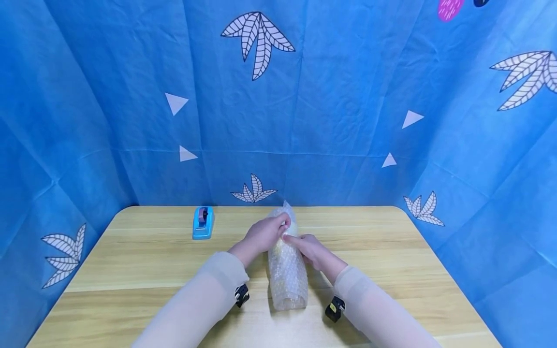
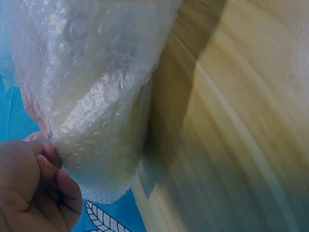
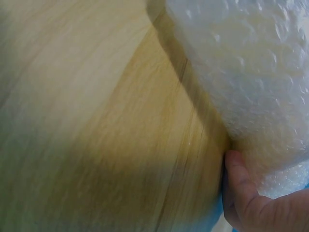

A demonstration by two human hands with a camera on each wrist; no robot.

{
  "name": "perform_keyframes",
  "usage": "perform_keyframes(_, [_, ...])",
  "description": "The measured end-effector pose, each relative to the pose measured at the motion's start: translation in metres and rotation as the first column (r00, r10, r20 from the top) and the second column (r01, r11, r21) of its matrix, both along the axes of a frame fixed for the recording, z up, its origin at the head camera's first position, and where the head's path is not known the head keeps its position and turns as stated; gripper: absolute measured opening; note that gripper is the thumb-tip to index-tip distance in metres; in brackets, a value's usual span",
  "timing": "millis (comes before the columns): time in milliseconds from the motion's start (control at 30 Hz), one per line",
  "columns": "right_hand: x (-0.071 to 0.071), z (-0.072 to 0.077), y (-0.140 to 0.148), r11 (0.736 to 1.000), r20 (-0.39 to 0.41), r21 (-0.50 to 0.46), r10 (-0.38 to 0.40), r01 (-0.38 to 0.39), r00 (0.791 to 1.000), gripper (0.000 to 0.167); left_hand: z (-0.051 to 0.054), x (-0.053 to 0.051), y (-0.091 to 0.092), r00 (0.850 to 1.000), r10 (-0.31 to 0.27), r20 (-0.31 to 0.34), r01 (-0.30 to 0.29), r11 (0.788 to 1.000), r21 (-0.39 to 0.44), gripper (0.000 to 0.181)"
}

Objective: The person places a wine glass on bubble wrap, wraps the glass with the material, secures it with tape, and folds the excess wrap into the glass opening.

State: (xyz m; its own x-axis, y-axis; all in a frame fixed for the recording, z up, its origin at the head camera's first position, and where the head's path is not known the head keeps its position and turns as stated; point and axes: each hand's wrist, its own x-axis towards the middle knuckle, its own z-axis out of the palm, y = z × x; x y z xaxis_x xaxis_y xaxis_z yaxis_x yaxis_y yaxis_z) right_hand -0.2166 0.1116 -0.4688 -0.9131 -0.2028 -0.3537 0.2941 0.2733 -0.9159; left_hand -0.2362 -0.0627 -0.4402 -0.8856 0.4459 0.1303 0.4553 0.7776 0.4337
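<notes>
A long bundle in clear bubble wrap (image 1: 288,275) lies lengthwise on the table, with something pale yellow showing faintly through the layers. My left hand (image 1: 269,233) is at its far half, fingertips curled and pinching the wrap at the upper side; the left wrist view shows this left hand (image 2: 41,186) against the bubble wrap (image 2: 101,96). From the other side my right hand (image 1: 314,249) holds the bundle, thumb across the top and fingers along the flank. In the right wrist view, fingers of the right hand (image 3: 258,203) touch the wrap (image 3: 251,77) low by the tabletop.
A blue tape dispenser (image 1: 203,223) with a dark roll stands at the back left of the wooden table (image 1: 152,261). Blue cloth (image 1: 339,96) printed with leaves and triangles hangs behind and at both sides. A small black device (image 1: 334,309) sits at each wrist.
</notes>
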Motion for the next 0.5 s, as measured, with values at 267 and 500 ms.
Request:
perform_keyframes(267, [0.0003,-0.0015,-0.0006,1.0,-0.009,0.015,-0.001,0.001,1.0,0.044,0.0042,0.0027,0.001,0.997,0.015,-0.071,-0.021,0.996,-0.088,0.009])
perform_keyframes(500, [-0.001,-0.0026,-0.001,0.999,-0.009,0.035,-0.003,0.003,1.0,0.05,0.0013,0.0026,0.0006,0.992,0.033,-0.12,-0.048,0.991,-0.122,0.007])
